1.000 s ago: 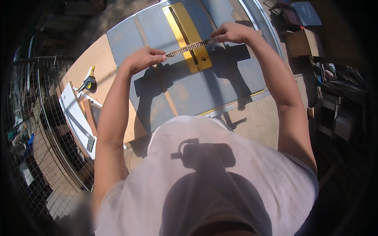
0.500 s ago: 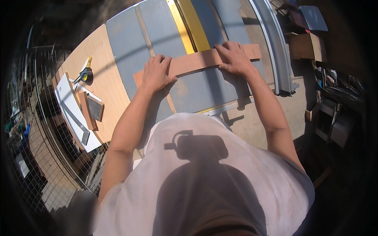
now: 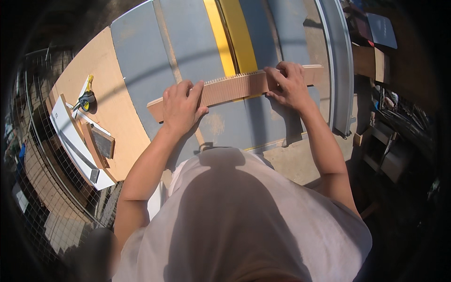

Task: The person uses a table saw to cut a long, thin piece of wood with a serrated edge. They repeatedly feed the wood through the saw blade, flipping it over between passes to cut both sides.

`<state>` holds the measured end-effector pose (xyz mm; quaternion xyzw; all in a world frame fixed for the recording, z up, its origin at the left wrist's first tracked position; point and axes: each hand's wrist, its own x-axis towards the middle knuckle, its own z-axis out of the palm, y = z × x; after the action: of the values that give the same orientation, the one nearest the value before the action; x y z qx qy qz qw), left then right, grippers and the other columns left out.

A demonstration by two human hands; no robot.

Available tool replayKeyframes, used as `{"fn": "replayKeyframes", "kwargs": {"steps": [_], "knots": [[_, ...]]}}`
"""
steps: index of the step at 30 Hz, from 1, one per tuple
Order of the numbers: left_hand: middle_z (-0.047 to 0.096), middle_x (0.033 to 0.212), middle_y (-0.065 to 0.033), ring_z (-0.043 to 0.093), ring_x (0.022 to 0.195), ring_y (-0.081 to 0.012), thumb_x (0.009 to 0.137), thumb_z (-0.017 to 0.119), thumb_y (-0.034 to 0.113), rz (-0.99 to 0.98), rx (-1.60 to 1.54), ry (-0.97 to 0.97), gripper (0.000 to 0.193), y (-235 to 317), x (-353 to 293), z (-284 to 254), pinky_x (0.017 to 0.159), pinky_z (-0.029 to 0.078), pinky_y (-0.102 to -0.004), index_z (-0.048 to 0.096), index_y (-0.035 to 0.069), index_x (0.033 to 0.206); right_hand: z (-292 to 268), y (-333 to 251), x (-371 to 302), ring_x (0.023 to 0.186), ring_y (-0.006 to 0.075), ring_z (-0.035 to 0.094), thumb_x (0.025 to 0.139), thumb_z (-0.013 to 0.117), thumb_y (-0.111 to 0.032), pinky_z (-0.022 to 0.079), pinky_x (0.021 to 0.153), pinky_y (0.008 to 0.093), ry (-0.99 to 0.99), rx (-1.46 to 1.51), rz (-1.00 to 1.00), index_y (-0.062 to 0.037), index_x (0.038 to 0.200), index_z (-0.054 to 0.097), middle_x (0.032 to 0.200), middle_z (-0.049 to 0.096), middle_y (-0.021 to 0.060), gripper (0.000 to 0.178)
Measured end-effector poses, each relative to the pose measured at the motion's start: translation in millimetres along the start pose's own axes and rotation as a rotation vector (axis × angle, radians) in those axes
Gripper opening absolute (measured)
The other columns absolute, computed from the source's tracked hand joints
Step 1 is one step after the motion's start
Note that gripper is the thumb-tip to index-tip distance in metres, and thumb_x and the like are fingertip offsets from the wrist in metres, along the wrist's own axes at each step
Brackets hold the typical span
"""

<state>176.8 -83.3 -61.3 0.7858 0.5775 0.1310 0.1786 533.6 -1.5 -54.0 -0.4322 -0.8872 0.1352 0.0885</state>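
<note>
Your left hand [image 3: 181,107] and right hand [image 3: 292,87] grip the board [image 3: 233,90] across the yellow insert [image 3: 242,42], its notched edge [image 3: 230,78] now turned into view, leaving it checkable.

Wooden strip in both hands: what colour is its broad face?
Reddish brown; the wooden strip shows best in the head view.

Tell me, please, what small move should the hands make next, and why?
Perhaps flex the long, reddish-brown wooden strip very gently: the bare left hand and the bare right hand hold it on either side of its row of narrow slots, where it probably bends most easily.
</note>
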Motion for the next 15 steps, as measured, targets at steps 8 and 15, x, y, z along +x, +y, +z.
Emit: {"fn": "replayKeyframes", "kwargs": {"steps": [8, 15], "knots": [[0.058, 0.120, -0.0096, 0.056, 0.107, -0.0298, 0.068, 0.092, 0.033, -0.072, -0.095, -0.124, 0.080, -16.6, 16.3, 4.8, 0.099, 0.040, -0.0470, 0.063, 0.013, 0.139, 2.5, 16.2, 25.6, 0.107, 0.0349, 0.054, 0.078, 0.076, -0.065, 0.040, 0.100, 0.0492, -0.100, 0.028, -0.015, -0.0157, 0.134, 0.068, 0.118, 0.057, 0.0145, 0.076], [0.059, 0.122, -0.0114, 0.058, 0.106, -0.0313, 0.066, 0.093, 0.028, -0.041, -0.104, -0.095, 0.084, -23.4, 3.1, 15.3, 0.096, 0.040, -0.0500, 0.060, 0.015, 0.143, 0.3, 8.3, 27.3, 0.106, 0.0293, 0.055, 0.069, 0.087, -0.044, 0.039, 0.096, 0.0482, -0.082, 0.037, -0.004, -0.0220, 0.134, 0.066, 0.119, 0.056, 0.0103, 0.072]]}}
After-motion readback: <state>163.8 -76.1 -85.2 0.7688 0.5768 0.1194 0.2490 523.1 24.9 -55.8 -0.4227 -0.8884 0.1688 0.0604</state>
